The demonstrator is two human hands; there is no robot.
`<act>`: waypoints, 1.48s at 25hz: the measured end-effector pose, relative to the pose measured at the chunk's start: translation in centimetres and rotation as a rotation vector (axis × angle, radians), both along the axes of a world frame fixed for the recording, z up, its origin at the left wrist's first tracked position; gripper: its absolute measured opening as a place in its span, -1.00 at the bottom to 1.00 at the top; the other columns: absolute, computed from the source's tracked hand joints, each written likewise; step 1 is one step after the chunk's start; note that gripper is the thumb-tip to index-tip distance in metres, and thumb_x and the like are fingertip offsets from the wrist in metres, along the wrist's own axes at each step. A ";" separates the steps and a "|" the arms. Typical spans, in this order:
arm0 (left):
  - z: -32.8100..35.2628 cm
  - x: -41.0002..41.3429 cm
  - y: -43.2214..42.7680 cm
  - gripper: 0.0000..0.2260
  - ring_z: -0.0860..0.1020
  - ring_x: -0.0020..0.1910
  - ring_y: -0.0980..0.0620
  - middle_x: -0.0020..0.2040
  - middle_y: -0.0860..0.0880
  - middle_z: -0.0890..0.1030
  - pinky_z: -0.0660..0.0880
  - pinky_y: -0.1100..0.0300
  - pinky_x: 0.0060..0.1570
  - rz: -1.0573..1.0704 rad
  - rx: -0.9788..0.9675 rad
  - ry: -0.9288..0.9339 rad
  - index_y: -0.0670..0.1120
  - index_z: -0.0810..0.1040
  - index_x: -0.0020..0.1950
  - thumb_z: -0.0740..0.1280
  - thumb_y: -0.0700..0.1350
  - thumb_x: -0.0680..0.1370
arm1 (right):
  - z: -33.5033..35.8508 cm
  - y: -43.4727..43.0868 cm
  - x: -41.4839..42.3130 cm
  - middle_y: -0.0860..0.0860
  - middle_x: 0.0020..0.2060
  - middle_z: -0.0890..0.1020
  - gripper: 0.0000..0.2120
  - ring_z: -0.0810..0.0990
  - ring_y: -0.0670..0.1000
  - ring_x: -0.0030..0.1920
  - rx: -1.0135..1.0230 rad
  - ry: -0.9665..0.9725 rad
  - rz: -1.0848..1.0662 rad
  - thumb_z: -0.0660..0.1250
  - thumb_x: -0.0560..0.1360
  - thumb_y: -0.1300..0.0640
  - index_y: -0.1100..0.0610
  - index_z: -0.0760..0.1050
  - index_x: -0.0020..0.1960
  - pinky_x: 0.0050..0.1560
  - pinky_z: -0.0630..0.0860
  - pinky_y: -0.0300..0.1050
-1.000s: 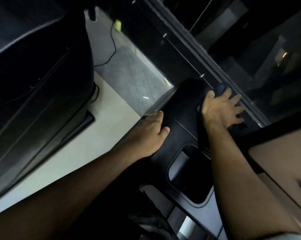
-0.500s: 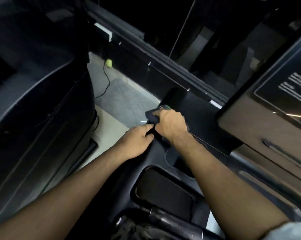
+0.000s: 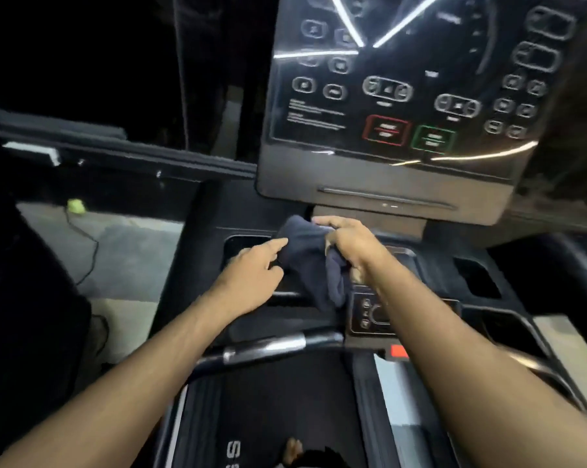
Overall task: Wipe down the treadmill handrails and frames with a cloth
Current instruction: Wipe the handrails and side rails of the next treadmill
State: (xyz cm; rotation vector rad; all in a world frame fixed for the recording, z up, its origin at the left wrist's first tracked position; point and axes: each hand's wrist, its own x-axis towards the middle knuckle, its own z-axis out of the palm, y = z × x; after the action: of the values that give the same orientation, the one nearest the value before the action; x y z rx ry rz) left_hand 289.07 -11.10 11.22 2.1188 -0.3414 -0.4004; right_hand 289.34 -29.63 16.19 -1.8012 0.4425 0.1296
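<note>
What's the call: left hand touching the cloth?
Cannot tell. Head view: the index fingertip of the left hand reaches the edge of the cloth, but blur hides any gap.

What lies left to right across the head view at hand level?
yellow-green object on the floor → left hand → cloth → right hand gripping it → console pocket
</note>
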 end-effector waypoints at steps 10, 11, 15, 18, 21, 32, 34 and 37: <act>5.1 -7.2 -24.5 -0.49 0.55 0.17 -0.16 0.23 -0.15 0.60 0.48 0.08 0.09 -0.484 0.224 -0.319 0.11 0.35 0.50 0.21 -0.17 0.55 | -0.1 -26.3 -15.7 0.28 -0.25 0.54 -0.70 0.54 0.11 -0.23 0.182 -0.107 -0.604 0.51 0.10 0.27 0.17 0.59 -0.17 -0.19 0.41 -0.06; 5.0 -7.8 -26.7 -0.50 0.54 0.21 -0.14 0.29 -0.12 0.57 0.47 0.08 0.12 -0.527 0.258 -0.333 0.11 0.33 0.50 0.20 -0.14 0.56 | 0.0 -27.7 -16.3 0.23 -0.16 0.63 -0.71 0.59 0.12 -0.14 0.049 -0.139 -0.649 0.36 0.21 0.28 0.13 0.63 -0.08 -0.12 0.46 -0.04; 2.9 -8.7 -34.3 -0.49 0.31 0.48 0.02 0.52 0.02 0.33 0.27 0.13 0.43 -0.677 0.441 -0.445 -0.01 0.26 0.54 0.17 -0.09 0.57 | -1.0 -31.6 -19.4 0.03 0.28 0.61 -0.43 0.53 0.06 0.30 -0.493 -0.104 -0.522 0.20 0.36 0.24 -0.04 0.56 0.33 0.33 0.44 -0.02; 1.5 -8.9 -36.3 -0.55 0.31 0.47 -0.01 0.47 -0.06 0.40 0.24 0.02 0.45 -0.718 0.570 -0.591 -0.08 0.33 0.47 0.17 -0.07 0.58 | -4.7 -31.1 -20.8 0.16 0.50 0.36 -0.44 0.34 0.16 0.48 -0.718 -0.031 -0.232 0.20 0.50 0.26 0.10 0.38 0.50 0.48 0.27 0.05; -0.1 -9.2 -35.1 -0.50 0.18 0.53 -0.01 0.54 -0.05 0.27 0.12 -0.03 0.50 -0.753 0.737 -0.644 -0.06 0.20 0.54 0.13 0.01 0.61 | -9.4 -27.3 -21.9 0.20 0.50 0.34 -0.38 0.40 0.27 0.40 -0.876 0.035 -0.044 0.07 0.47 0.00 0.09 0.36 0.51 0.37 0.39 0.18; -2.3 -6.7 -29.6 -0.45 0.12 0.56 -0.08 0.56 -0.13 0.21 0.14 -0.02 0.51 -0.925 0.706 -0.940 -0.18 0.23 0.54 0.09 0.05 0.61 | -13.3 -26.6 -19.4 -0.03 0.19 0.63 -0.59 0.52 0.13 0.26 -1.149 -0.162 -0.095 0.25 0.46 -0.17 -0.03 0.60 0.21 0.21 0.40 0.16; -2.6 -6.4 -29.5 -0.43 0.13 0.56 -0.08 0.56 -0.14 0.22 0.15 -0.03 0.51 -0.956 0.706 -0.981 -0.19 0.24 0.54 0.01 0.08 0.60 | -13.2 -28.7 -19.1 -0.06 0.05 0.67 -0.64 0.56 0.11 0.16 -1.070 -0.070 -0.312 0.23 0.44 -0.13 -0.02 0.65 0.11 0.14 0.45 0.10; -3.1 -6.0 -29.4 -0.43 0.15 0.56 -0.07 0.54 -0.15 0.26 0.15 -0.02 0.51 -0.962 0.667 -1.009 -0.20 0.26 0.52 -0.01 0.08 0.59 | -13.4 -25.2 -18.6 -0.11 0.10 0.64 -0.63 0.49 0.07 0.23 -1.022 -0.049 -0.495 0.24 0.42 -0.10 -0.05 0.65 0.13 0.22 0.39 0.09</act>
State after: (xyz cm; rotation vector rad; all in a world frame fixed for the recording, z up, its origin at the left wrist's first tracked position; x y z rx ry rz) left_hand 283.07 -40.51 8.14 2.5197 -2.0780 0.1103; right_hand 270.69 -54.83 2.79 -2.5931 1.0250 -0.5855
